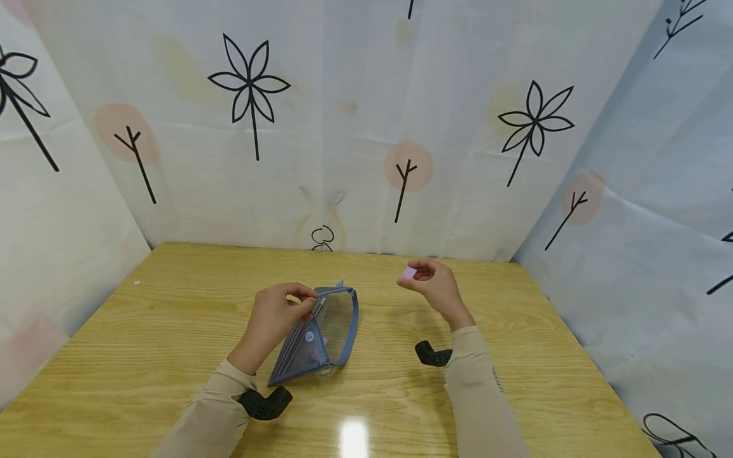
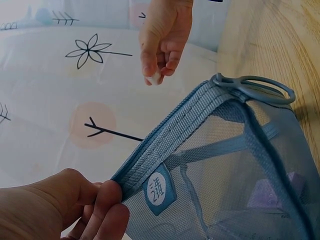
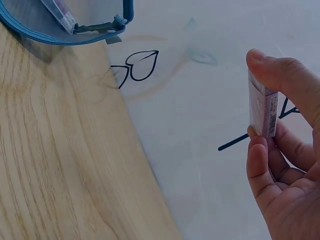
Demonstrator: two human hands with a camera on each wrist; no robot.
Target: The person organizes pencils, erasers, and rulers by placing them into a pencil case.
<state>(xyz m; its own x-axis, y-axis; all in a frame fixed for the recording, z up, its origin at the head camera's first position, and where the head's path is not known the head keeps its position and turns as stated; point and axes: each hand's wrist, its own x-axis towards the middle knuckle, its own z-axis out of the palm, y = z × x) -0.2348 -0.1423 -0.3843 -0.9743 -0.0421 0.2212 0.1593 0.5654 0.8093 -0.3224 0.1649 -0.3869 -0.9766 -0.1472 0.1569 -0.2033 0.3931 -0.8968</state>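
Note:
A blue mesh zip pouch [image 1: 309,346] stands open on the table, its mouth toward the right. My left hand [image 1: 282,305] pinches the zipper edge of the pouch, beside a small round-logo tag [image 2: 159,190]. Through the mesh shows a purple block [image 2: 270,192], and long slim items lie along the pouch's side. To the right of the pouch, my right hand [image 1: 432,286] holds a small lilac eraser [image 3: 262,107] up above the table. Thumb and fingertips grip its two ends, and a barcode shows on one side.
The wooden table [image 1: 189,305] meets a patterned cloth backdrop [image 1: 343,159] at the back and both sides. A small white scrap [image 1: 136,283] lies at the table's far left. Black wrist-worn devices [image 1: 266,404] hang below both forearms.

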